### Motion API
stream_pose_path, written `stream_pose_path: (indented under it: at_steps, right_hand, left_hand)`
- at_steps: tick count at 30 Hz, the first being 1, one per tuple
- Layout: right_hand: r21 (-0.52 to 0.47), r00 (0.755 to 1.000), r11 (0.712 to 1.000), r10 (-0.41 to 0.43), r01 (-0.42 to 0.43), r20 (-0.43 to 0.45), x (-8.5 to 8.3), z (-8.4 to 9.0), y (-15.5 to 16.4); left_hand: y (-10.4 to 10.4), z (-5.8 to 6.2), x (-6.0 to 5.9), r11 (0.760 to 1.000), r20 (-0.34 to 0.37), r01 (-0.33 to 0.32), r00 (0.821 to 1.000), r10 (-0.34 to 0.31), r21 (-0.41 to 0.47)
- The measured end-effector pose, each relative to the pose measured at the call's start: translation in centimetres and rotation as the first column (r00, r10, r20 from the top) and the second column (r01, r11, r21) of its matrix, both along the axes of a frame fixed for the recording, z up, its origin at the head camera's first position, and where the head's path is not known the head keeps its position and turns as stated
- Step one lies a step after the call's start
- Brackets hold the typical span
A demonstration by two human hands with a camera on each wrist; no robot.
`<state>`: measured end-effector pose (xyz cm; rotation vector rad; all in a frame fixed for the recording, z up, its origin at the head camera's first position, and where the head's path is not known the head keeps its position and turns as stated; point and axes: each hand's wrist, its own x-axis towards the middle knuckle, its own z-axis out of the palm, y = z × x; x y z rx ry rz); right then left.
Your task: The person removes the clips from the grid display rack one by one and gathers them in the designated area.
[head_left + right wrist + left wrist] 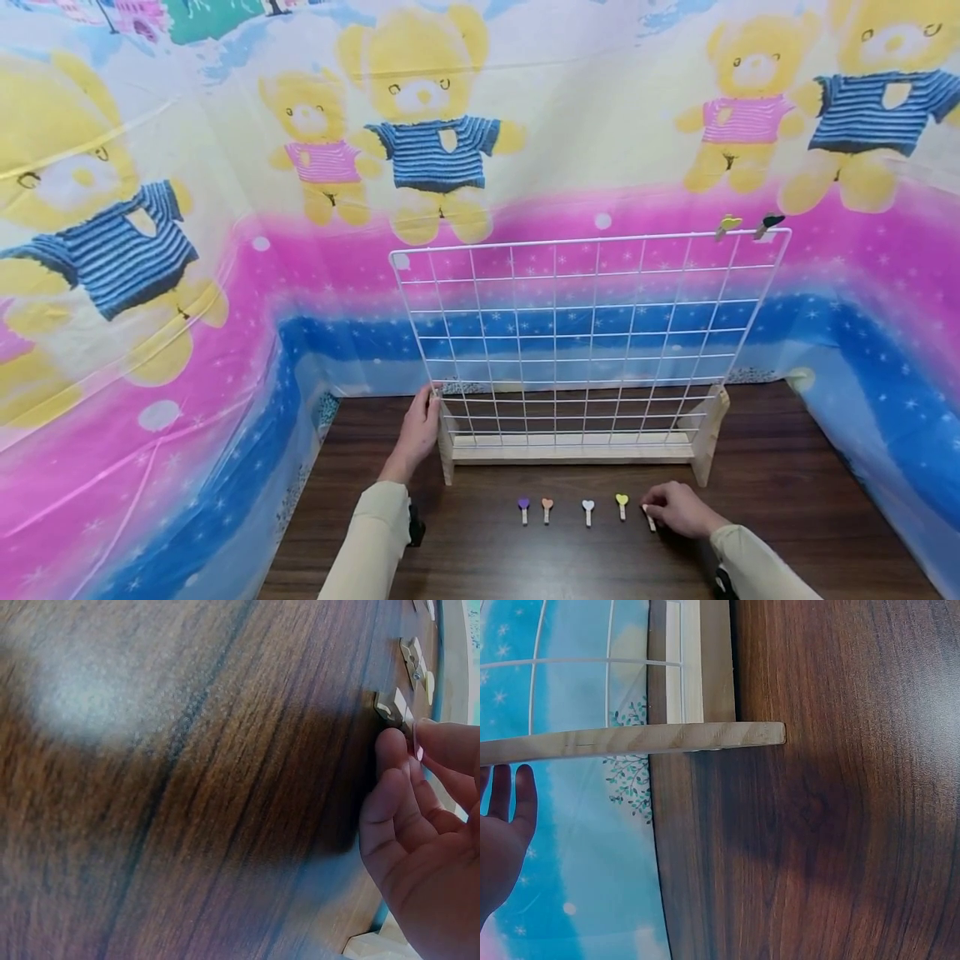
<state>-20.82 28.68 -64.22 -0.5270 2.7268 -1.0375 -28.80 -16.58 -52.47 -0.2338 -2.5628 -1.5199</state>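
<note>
Dark table [787, 517], right hand [678, 508] seemingly on clip [649, 520]

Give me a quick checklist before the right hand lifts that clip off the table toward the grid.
1. Right hand on the rightmost clip: ok, fingertips pinch it on the table.
2. Grip secure: cannot tell, the fingers cover most of the clip.
3. Left hand steadying the wire grid: ok, it rests at the grid's left edge.
4. Grid upright in its wooden stand: ok.
5. Free room on the grid's top edge: ok, only two clips sit near the right corner.
6. Other clips out of the way: ok, four lie in a row to the left.
</note>
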Motion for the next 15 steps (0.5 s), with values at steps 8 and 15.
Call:
stream_pose_path:
  at_steps: [8, 15]
  right_hand:
    - [-0.003, 0.998, 0.999, 0.034, -0.034, -0.047, -0.12, -0.24, 0.07]
    - [0.022, 0.996, 0.999, 0.027, -0.025, -0.089, -0.19, -0.63, 0.1]
  left_hand:
    - [-0.06, -0.02, 0.01, 1.0, 0.012, 0.001, 1.0, -0.001, 0.008]
    - [-0.05, -0.1, 0.01, 1.0, 0.022, 0.001, 1.0, -0.001, 0.007]
